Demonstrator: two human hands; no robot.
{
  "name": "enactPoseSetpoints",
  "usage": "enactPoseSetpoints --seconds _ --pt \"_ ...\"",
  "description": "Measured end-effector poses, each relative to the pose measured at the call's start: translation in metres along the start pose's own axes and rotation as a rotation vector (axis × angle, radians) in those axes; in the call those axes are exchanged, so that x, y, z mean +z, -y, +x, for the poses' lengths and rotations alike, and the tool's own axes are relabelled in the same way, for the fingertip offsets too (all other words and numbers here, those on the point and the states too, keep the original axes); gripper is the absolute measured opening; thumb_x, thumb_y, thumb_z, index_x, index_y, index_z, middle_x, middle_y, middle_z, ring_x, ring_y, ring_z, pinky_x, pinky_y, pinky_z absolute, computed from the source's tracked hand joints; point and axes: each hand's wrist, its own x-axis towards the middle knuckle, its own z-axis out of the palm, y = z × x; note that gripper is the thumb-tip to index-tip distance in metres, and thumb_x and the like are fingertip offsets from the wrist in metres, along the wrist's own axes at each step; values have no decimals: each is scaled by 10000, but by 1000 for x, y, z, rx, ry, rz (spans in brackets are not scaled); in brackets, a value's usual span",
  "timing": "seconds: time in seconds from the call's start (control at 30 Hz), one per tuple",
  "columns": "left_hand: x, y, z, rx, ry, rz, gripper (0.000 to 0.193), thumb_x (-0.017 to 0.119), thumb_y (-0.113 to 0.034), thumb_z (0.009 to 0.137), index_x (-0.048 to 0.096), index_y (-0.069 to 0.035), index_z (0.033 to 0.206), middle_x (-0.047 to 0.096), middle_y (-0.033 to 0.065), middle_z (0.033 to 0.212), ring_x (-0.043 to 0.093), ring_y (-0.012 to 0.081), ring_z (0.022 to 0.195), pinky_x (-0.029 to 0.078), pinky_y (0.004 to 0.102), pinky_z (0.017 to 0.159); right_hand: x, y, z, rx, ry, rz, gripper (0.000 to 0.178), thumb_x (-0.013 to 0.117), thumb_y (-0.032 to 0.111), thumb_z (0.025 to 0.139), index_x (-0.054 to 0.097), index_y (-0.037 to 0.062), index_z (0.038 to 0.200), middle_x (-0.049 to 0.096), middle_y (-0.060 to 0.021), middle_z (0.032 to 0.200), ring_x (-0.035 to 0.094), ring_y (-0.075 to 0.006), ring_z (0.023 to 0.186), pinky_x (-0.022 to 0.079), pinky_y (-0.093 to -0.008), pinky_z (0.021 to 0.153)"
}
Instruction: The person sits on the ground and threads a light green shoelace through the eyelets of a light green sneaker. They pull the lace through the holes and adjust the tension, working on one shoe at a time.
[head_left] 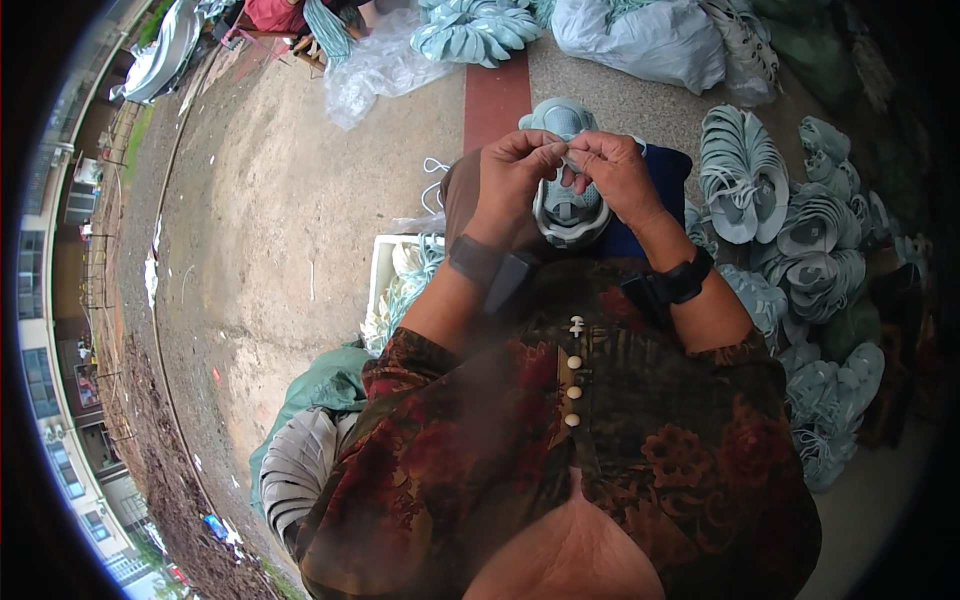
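Note:
A pale blue-green shoe upper [567, 195] with a white edge rests on my lap, its toe pointing away from me. Over its middle, my left hand [522, 160] and my right hand [615, 170] meet, thumbs and fingertips pinched together. Between them is a small pale bit that looks like a shoelace, mostly hidden by the fingers. Part of the upper's lacing area lies under both hands. A loose white shoelace [434, 180] curls out to the left of my left hand, beside my knee.
On the right lie several stacks of similar uppers [742, 175]. A white bin [383, 270] of pale laces stands at my left, near a green sack [318, 385] and grey uppers [300, 460]. Ahead are a bluish-white plastic bag [640, 45], clear plastic sheeting [375, 75] and more uppers [475, 35].

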Motion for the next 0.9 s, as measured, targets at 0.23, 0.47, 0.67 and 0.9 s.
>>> enactPoseSetpoints --seconds 0.23,0.47,0.67,0.9 --pt "4 -4 -5 -82 -28 27 99 658 -62 805 660 15 866 633 33 744 526 68 614 424 203 553 -5 0 -4 99 116 -63 152 538 59 854 604 -9 736 594 -56 593 512 -66 480 407 -206 450" --pt "-2 -1 -10 14 46 91 100 631 -92 835 656 -3 874 632 11 771 525 61 665 429 207 628 -6 0 -4 137 205 -142 141 543 61 840 595 -2 725 585 -41 592 499 -68 490 386 -212 456" --pt "-20 41 3 423 163 1062 238 668 -149 753 626 -36 958 628 58 937 568 192 852 472 303 762 -30 -26 33 48 40 -270 144 542 68 815 550 28 677 515 -7 555 476 -67 505 370 -210 477" --pt "-36 59 -15 515 275 1395 371 687 -202 686 604 -58 1017 583 88 1101 509 276 1081 442 351 907 -59 198 33 -775 -57 -505 70 616 88 809 622 23 835 563 9 637 513 -98 545 444 -284 505"
